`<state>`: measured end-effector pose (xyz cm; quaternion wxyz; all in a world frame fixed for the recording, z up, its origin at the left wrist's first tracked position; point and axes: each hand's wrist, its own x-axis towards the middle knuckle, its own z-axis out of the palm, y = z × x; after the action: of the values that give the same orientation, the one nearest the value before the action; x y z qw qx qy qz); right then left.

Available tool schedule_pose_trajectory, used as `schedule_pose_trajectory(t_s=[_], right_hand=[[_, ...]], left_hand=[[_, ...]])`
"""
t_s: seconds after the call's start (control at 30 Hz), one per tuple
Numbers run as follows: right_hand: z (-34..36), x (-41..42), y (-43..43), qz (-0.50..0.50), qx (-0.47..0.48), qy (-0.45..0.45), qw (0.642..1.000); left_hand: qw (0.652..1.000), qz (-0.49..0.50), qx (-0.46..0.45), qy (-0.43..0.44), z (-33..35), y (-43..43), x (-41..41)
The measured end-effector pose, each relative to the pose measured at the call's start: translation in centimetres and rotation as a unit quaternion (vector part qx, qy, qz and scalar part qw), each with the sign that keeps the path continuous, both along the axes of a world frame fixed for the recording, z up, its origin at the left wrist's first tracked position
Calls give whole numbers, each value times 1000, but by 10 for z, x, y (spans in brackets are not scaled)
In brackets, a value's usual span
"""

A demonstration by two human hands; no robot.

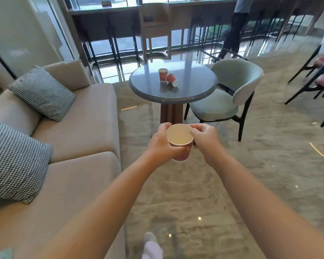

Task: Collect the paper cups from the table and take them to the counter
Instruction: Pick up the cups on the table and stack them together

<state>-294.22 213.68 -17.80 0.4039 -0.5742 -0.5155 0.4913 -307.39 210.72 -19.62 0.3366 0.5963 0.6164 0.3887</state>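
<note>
we hold one paper cup [179, 136] out in front of us, above the marble floor [232, 184], near the foot of the round table [195, 90]. our left hand [162, 142] is wrapped around the cup's red side, fingers closed on it from the left and underneath. our right hand [204, 139] comes in from the right, with thumb and fingers pinched together on the cup's rim. the cup is upright and its pale inside faces up at us; we cannot tell whether anything is in it.

farther off, two more red cups are on the grey tabletop, near its middle. the standing cup [163, 74] is upright on the left. the tipped cup [172, 80] lies on its side just to the right of it, its white opening turned toward the near right. the two look to be touching or very nearly so; we cannot tell which.

a beige sofa [73, 137] runs along the left side, with one checked cushion [42, 93] toward its far end and another cushion [15, 163] closer to us. a pale green chair [232, 90] is on the right side of the table, its seat tucked partly under the edge. at the far end of the room a long counter [105, 10] runs along the windows with dark stools beneath it, and a standing person [234, 28] is there on the right.
</note>
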Motion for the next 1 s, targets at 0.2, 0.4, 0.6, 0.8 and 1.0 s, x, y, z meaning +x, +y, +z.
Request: schedule_pose_trajectory(t_s=[0.2, 0.4, 0.6, 0.8, 1.0], right_hand=[[1, -60, 124, -22, 5, 1, 1000], [3, -102, 239, -38, 1, -15, 999], [-24, -120, 343, -37, -27, -30, 999], [-50, -138, 470, -6, -54, -31, 998], [-47, -148, 579, 16, -33, -13, 999]], left_hand=[[1000, -21, 2, 11, 3, 129, -60], [999, -36, 1, 14, -4, 252, -102], [999, -30, -29, 21, -36, 355, -120], [998, -10, -45, 32, -59, 474, -135], [999, 9, -36, 40, -55, 579, -144]])
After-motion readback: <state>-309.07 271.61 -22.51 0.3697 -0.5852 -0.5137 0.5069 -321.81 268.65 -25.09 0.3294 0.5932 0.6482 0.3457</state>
